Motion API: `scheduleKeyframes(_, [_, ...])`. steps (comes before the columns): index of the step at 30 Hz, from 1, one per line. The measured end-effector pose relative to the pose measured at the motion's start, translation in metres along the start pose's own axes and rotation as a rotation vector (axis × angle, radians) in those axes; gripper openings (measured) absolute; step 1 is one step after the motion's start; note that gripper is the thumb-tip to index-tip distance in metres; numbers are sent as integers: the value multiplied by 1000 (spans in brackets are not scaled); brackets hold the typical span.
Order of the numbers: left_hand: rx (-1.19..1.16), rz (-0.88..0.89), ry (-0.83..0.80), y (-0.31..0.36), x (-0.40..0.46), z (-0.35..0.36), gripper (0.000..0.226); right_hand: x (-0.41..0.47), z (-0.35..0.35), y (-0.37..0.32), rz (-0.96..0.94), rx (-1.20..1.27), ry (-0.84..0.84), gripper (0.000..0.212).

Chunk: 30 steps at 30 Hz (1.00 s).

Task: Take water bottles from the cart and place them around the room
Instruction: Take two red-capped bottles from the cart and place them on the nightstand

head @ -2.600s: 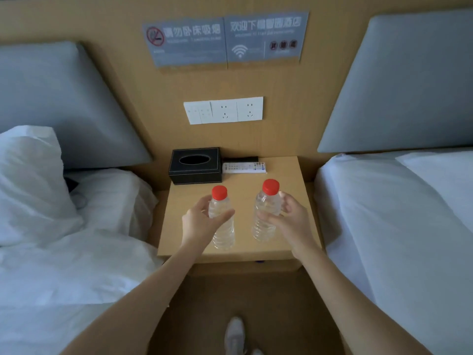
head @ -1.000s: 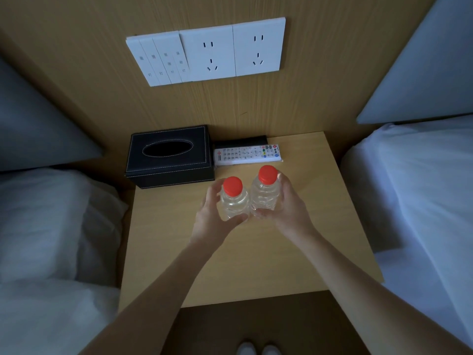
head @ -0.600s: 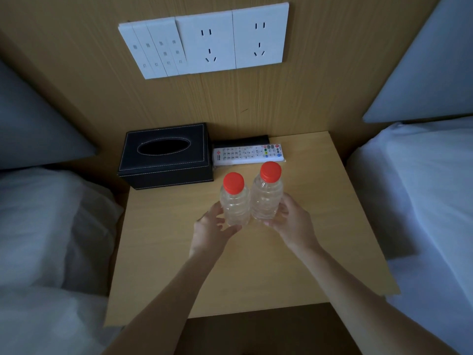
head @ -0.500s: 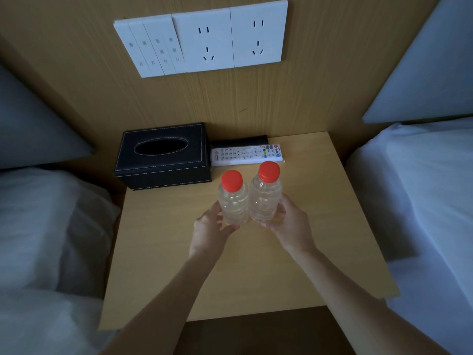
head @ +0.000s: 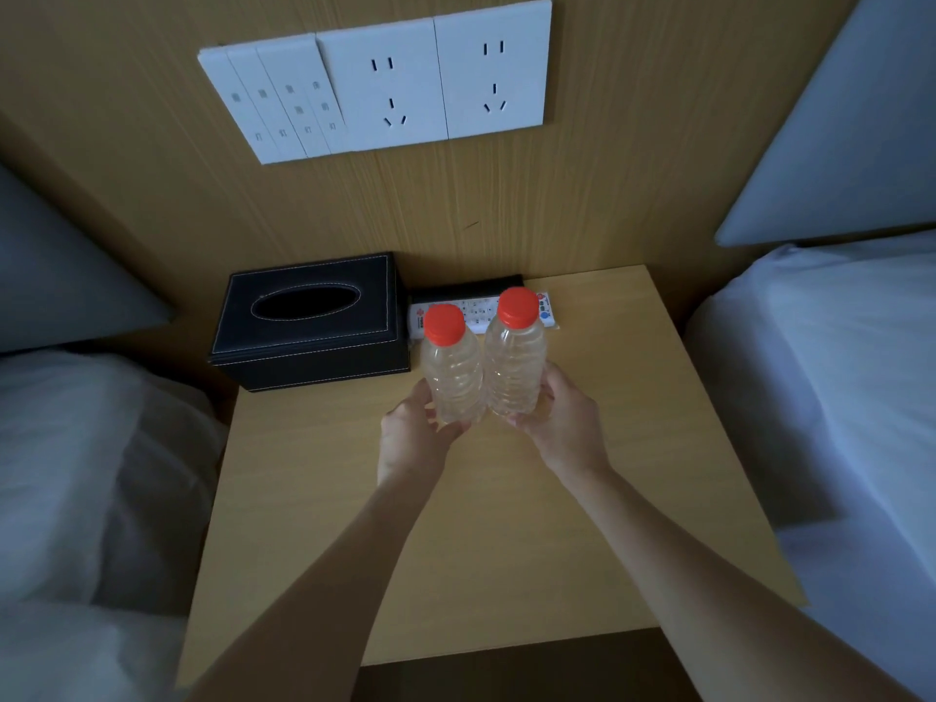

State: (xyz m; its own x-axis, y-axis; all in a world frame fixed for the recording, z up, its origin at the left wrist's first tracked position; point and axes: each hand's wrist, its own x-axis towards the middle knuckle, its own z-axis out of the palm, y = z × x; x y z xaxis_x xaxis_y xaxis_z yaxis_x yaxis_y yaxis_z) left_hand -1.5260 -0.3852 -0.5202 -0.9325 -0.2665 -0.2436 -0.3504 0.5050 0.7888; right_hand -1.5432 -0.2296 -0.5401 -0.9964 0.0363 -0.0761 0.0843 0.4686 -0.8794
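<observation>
- The left hand [head: 413, 438] is wrapped round the base of the left bottle [head: 452, 374]; the right hand [head: 562, 423] likewise clasps the right bottle [head: 514, 369].
- Both bottles are held upright, touching, low over the worktop [head: 456, 549], near the tissue box [head: 314, 321].
- Thin, ribbed plastic is judged light but squashable; a mid-body grip is advised.

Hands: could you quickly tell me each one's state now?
Left hand: holds the left bottle.
Right hand: holds the right bottle.
</observation>
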Motion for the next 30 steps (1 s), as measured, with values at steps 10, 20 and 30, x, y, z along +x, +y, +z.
scheduleKeyframes(10, [27, -1, 10, 2, 9, 1, 42, 11, -1, 5, 34, 6, -49, 63])
scheduleKeyframes(20, [-70, -59, -113, -2, 2, 2, 80, -11, -14, 1, 99, -35, -204, 100])
scheduleKeyframes(30, [-235, -81, -106, -18, 5, -2, 75, -3, -15, -10, 103, -3, -168, 97])
